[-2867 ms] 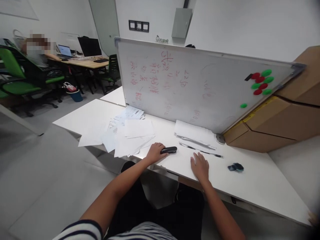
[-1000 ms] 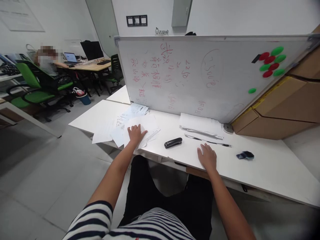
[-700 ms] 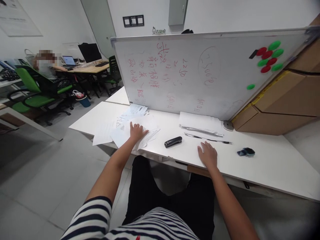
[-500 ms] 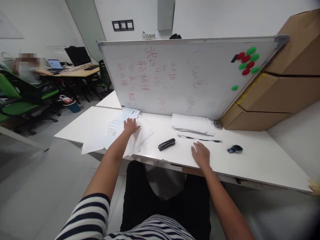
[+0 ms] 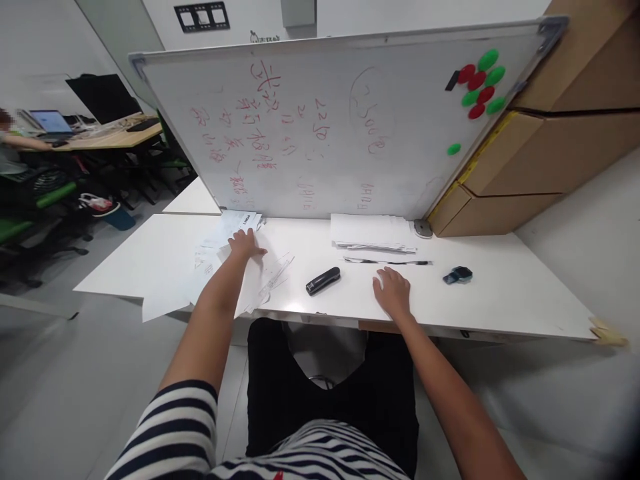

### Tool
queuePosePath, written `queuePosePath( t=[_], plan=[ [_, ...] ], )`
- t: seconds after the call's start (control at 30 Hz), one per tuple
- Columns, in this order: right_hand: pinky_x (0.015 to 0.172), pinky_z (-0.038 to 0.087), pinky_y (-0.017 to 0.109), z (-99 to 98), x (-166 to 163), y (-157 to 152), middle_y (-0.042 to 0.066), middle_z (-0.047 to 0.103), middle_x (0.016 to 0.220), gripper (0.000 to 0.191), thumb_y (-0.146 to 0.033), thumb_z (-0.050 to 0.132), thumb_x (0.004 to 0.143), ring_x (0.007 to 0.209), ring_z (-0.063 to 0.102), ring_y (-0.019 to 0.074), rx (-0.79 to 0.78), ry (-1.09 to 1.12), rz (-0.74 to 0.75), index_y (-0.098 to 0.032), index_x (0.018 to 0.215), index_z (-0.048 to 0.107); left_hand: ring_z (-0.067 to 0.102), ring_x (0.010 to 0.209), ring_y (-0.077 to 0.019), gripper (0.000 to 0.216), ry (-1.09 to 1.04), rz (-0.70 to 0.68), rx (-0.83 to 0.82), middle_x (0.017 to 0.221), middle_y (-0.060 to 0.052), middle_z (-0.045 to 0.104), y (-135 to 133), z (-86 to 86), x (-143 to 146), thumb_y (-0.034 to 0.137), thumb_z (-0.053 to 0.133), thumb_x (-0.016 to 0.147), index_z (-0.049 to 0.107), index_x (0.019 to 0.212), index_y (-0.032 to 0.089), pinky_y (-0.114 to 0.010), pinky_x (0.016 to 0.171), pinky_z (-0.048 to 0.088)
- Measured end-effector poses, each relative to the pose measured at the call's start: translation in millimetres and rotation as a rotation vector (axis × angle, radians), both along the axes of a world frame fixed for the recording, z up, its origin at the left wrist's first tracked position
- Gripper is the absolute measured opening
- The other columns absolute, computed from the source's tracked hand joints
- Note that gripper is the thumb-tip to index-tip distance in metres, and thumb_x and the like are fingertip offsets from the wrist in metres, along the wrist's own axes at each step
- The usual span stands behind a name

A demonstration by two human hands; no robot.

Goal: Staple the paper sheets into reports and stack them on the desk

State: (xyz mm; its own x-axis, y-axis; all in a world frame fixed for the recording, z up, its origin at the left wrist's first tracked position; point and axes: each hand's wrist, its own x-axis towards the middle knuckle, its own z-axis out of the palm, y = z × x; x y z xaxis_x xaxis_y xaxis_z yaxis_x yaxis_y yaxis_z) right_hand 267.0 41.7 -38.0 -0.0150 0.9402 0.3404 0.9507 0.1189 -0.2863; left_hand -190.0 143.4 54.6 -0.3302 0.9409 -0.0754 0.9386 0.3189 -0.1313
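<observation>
My left hand [image 5: 244, 244] lies over a spread of loose papers [image 5: 254, 285] on the left of the white table, its fingers stretched out and apart. My right hand [image 5: 393, 292] rests on the bare tabletop, fingers loosely extended, with nothing in it. Between the two hands lies a black stapler [image 5: 323, 281]. Beyond the right hand is a thin black-and-clear strip [image 5: 387, 261], and behind that a neat stack of white paper [image 5: 371, 232]. A dark wristwatch [image 5: 457, 275] sits to the right.
A whiteboard [image 5: 280, 133] with red writing and round magnets [image 5: 477, 81] stands along the table's back. Cardboard boxes [image 5: 545, 153] are piled at the right, near a grey computer mouse [image 5: 423, 229]. At far left a person [image 5: 20, 150] sits by another desk.
My view has shifted and tilted, so the whiteboard appears larger and higher. Both hands stay in about the same places, the left on the papers, the right on the table.
</observation>
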Motion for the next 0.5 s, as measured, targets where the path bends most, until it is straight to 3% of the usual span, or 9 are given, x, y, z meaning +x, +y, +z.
queuePosePath(
  t=[0.1,0.23,0.37,0.5],
  plan=[
    [0.101,0.030,0.045,0.8,-1,0,0.013,0.055,0.133,0.038,-0.035,0.035,0.094,0.125,0.044,0.0274,-0.006,-0.001,-0.003,-0.019,0.119,0.058,0.044,0.120,-0.0378,0.069,0.044,-0.043,0.074,0.130,-0.021,0.049,-8,3.1,9,0.055,0.062,0.074,0.043,0.128,0.015,-0.046,0.094,0.035],
    [0.101,0.030,0.046,1.9,-2,-1,0.013,0.054,0.134,0.038,-0.034,0.035,0.094,0.125,0.043,0.0278,-0.014,0.007,-0.002,-0.018,0.120,0.058,0.054,0.106,-0.0311,0.034,-0.088,-0.098,0.103,0.115,-0.015,0.058,-21,16.2,20,0.040,0.045,0.088,0.055,0.111,0.018,-0.042,0.088,0.038],
    [0.101,0.030,0.046,-0.3,-1,-1,0.014,0.055,0.133,0.038,-0.033,0.036,0.094,0.125,0.044,0.0277,0.001,0.017,0.000,-0.018,0.120,0.059,0.058,0.087,-0.0245,0.032,-0.323,-0.134,0.306,0.091,-0.008,0.063,-53,42.5,29,0.041,0.034,0.092,0.059,0.089,0.020,-0.034,0.074,0.041],
    [0.102,0.031,0.047,2.0,1,-2,0.014,0.057,0.131,0.037,-0.035,0.038,0.093,0.124,0.046,0.0285,0.004,0.080,0.016,-0.017,0.116,0.062,0.054,0.069,-0.0172,0.036,-0.806,-0.195,0.582,0.064,-0.001,0.056,-103,69.6,41,0.049,0.047,0.087,0.060,0.073,0.019,-0.026,0.061,0.039]
  ],
)
